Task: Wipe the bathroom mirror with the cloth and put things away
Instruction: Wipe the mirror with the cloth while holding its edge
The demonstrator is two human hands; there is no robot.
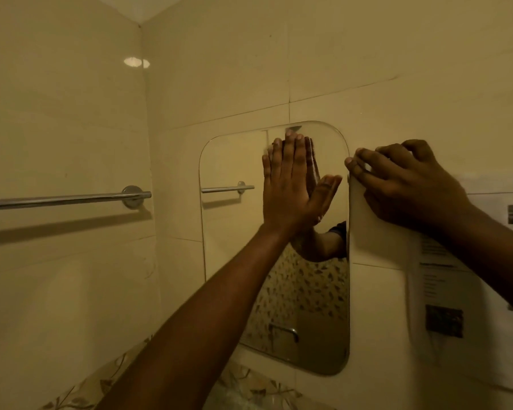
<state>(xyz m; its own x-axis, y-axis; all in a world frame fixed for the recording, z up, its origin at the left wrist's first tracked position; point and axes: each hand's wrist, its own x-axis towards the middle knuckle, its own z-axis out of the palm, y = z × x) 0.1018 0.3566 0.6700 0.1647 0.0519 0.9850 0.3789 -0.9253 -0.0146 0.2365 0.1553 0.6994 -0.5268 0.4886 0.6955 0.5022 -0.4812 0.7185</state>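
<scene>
1. The mirror [228, 232] hangs upright on the far wall, its long axis vertical. The cloth [379, 232], a pale printed sheet, hangs just right of it, its left edge lying along the mirror's right rim.
2. The right hand [406, 184] is the nearer one to the cloth. Its fingers are bent over the top edge and grip it, with the fingertips at the rim.
3. The left hand [288, 184] lies flat on the upper glass, fingers straight and pointing up, holding nothing.
4. The wiping stroke probably has to travel leftward across the glass.
</scene>
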